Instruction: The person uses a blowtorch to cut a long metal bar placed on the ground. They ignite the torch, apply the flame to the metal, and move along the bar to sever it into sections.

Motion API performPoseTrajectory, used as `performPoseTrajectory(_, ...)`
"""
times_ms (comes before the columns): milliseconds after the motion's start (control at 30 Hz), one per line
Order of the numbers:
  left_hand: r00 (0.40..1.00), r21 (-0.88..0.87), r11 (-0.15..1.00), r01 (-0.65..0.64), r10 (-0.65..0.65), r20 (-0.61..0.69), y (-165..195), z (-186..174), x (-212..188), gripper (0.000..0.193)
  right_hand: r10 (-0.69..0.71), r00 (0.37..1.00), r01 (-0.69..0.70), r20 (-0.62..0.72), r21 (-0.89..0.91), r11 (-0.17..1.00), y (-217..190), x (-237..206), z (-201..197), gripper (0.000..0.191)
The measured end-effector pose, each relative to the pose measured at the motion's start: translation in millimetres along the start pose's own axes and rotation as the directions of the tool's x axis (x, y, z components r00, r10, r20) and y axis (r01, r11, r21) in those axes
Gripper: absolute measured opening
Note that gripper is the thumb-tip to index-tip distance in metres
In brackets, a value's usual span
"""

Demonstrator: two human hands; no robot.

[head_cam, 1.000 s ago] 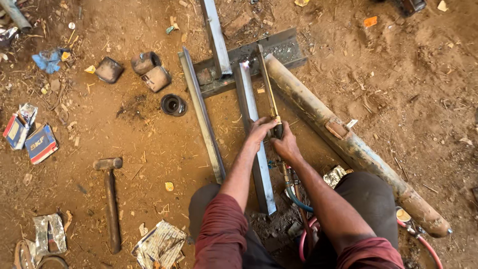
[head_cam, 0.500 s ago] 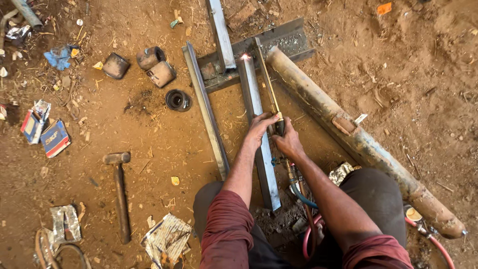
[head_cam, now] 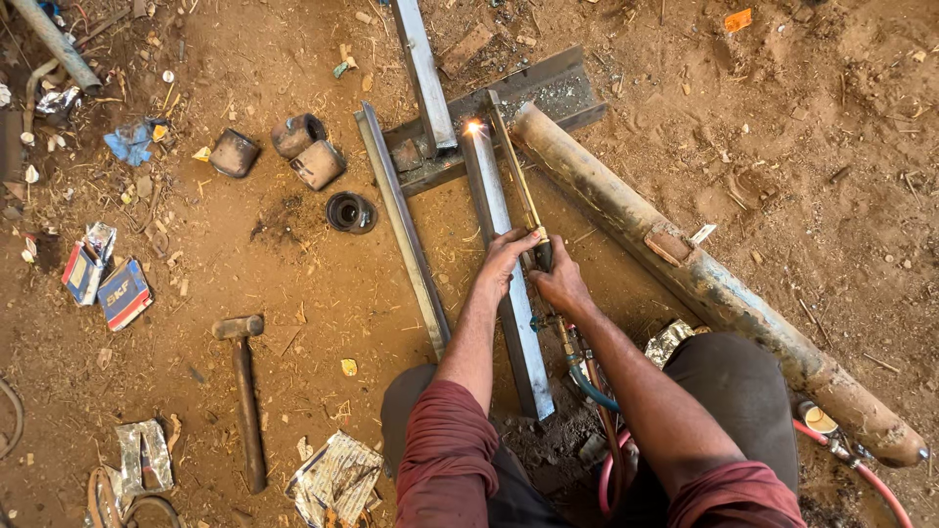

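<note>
Both my hands are closed around the long brass-coloured cutting torch (head_cam: pixel 518 186): my left hand (head_cam: pixel 504 262) wraps its stem from the left and my right hand (head_cam: pixel 559 284) grips the handle just behind it, the two touching. The torch runs up along the right edge of the long grey steel angle bar (head_cam: pixel 504 264), which lies lengthwise on the dirt floor (head_cam: pixel 782 176) between my knees. A bright orange-white flame spot (head_cam: pixel 474 127) glows at the far end of that bar, where the torch tip meets it. That far end rests on a dark steel channel piece (head_cam: pixel 548 93) laid crosswise. Left of the bar lies a second, thinner steel angle (head_cam: pixel 403 230), nearly parallel to it. Right of the bar, a long rusty round pipe (head_cam: pixel 685 269) runs diagonally, close beside it. Blue and red hoses (head_cam: pixel 587 381) trail from the torch handle back towards my legs. Well left of the bar, a hammer with a wooden handle (head_cam: pixel 246 391) lies on the floor.
</note>
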State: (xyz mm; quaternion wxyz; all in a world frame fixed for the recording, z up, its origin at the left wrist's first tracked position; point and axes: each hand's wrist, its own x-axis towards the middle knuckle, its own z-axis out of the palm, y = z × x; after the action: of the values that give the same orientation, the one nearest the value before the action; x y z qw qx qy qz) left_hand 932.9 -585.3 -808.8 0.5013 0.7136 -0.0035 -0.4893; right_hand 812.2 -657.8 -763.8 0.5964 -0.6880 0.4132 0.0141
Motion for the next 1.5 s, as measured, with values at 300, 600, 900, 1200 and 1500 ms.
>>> performPoseTrajectory(300,1.000,0.000,1.000,-0.011,0.011,0.000,-1.8,-2.0,0.4,0.073,0.048,0.998,-0.048,0.042,-0.020,0.999,-7.7,-0.5,-0.6,0.072)
performPoseTrajectory(600,0.999,0.005,0.999,-0.035,0.035,0.008,-0.8,-2.1,1.8,0.072,-0.005,1.000,0.006,0.018,-0.030,1.000,-3.7,3.0,1.5,0.074)
performPoseTrajectory(900,0.999,-0.022,0.999,-0.032,0.033,0.035,-0.1,-3.0,0.7,0.073,0.046,0.997,-0.046,0.056,0.000,0.999,-6.8,2.3,3.4,0.074)
performPoseTrajectory(1200,0.998,-0.029,0.998,-0.054,0.055,0.039,2.2,-4.1,1.6,0.073,0.025,0.999,-0.025,0.036,0.002,1.000,-6.8,3.2,4.9,0.074)
performPoseTrajectory(1500,1.000,-0.025,1.000,0.005,-0.004,0.012,1.2,-5.8,-1.4,0.078,-0.003,1.000,0.003,0.005,0.024,1.000,-6.6,0.2,6.4,0.073)
